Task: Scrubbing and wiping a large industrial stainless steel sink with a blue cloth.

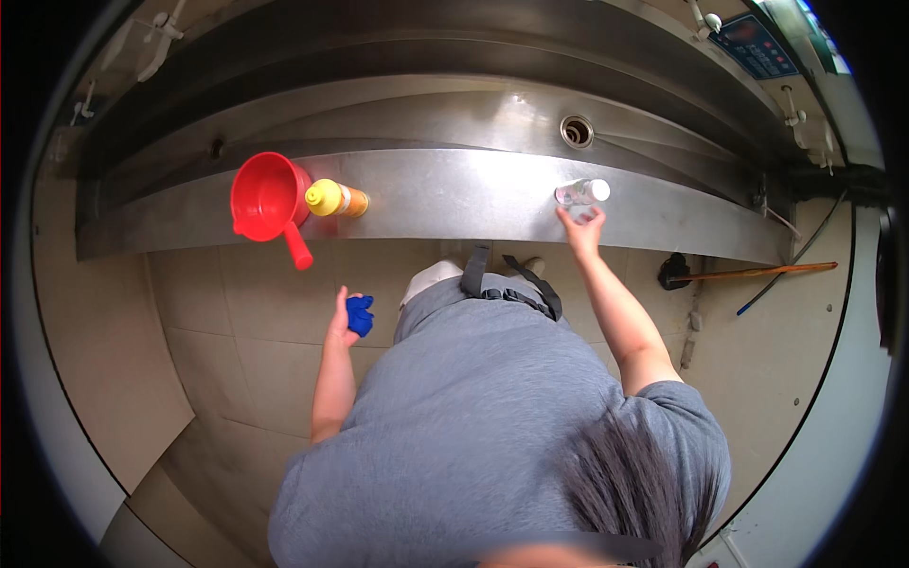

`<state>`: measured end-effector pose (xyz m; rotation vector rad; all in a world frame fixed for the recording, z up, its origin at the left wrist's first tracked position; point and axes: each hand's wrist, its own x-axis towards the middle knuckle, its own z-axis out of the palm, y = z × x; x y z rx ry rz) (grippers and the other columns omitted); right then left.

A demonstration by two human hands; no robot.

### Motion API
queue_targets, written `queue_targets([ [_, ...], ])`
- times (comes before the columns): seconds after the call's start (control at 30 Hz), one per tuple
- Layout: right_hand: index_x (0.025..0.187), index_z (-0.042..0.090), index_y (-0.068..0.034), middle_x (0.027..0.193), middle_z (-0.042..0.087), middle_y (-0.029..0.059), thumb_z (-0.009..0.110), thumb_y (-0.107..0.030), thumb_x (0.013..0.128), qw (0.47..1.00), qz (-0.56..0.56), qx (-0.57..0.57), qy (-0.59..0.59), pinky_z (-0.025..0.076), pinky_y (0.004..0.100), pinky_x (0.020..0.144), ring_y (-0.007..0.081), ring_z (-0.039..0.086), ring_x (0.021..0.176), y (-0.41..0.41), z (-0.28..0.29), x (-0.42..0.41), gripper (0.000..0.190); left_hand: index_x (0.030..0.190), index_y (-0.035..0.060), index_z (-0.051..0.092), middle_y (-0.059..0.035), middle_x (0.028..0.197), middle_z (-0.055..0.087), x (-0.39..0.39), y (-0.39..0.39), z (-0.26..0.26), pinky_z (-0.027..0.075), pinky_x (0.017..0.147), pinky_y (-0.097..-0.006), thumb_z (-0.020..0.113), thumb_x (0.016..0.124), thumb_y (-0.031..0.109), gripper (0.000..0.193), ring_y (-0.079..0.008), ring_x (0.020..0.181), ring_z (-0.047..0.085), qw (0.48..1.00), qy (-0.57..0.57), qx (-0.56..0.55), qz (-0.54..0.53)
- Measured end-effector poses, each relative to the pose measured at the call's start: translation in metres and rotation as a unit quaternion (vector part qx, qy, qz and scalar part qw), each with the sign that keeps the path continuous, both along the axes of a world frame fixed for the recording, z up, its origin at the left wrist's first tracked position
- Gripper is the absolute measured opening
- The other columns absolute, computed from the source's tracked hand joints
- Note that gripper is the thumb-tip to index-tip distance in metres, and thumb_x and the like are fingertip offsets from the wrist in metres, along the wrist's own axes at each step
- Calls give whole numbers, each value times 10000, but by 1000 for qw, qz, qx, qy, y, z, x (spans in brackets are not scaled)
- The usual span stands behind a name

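My left hand [344, 321] is closed around a bunched blue cloth [360, 317], held low over the tiled floor. On the right, my right hand [584, 231] reaches over the ledge with thumb and fingers spread. Just beyond its fingertips is a clear plastic bottle [572, 192] with a white cap and a printed label; a small gap shows between them. Further left on the steel ledge [454, 195] stand a red plastic dipper [267, 200], its handle sticking out over the front edge, and an orange bottle with a yellow cap [338, 199] beside it.
Behind the ledge runs a long stainless-steel trough [440, 113] with a round drain [577, 132] at the right. A plunger with a wooden handle [760, 272] leans at the right wall, crossed by a thin dark rod [788, 263]. White fittings [160, 32] hang at the upper left.
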<state>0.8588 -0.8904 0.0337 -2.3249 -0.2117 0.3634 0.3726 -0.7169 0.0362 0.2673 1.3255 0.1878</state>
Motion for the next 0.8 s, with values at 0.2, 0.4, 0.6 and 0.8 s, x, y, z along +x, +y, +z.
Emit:
queue_targets([
  [0.2,1198,411,-25,1063,564,118,773,-284,701,979,141,144,35,429,340,874,212,538,1012,52,23,13,667,872,142,580,-24,747,574,5,-8,-35,462,527,-329,562,833,423,285,-168,584,545,989,42,-29,-138],
  [0.4,1201,462,-107,1086,585,132,758,-227,682,890,407,193,76,435,380,892,282,553,1038,170,43,-104,609,959,103,603,-24,839,589,16,-11,-6,461,665,-275,550,847,276,213,-130,757,560,969,85,124,-197],
  [0.6,1242,441,-139,1200,533,151,763,-235,671,846,499,160,97,409,391,941,298,500,1139,227,31,-179,662,986,89,613,-34,920,607,18,-27,13,455,704,-258,573,828,178,186,-125,821,561,956,80,195,-204],
  [0.8,1359,317,-90,1297,436,212,756,-218,677,853,474,218,16,361,389,1005,343,432,1200,211,3,-169,821,968,86,616,-39,937,604,53,-14,29,460,758,-276,600,807,159,178,-154,854,568,905,68,310,-283],
])
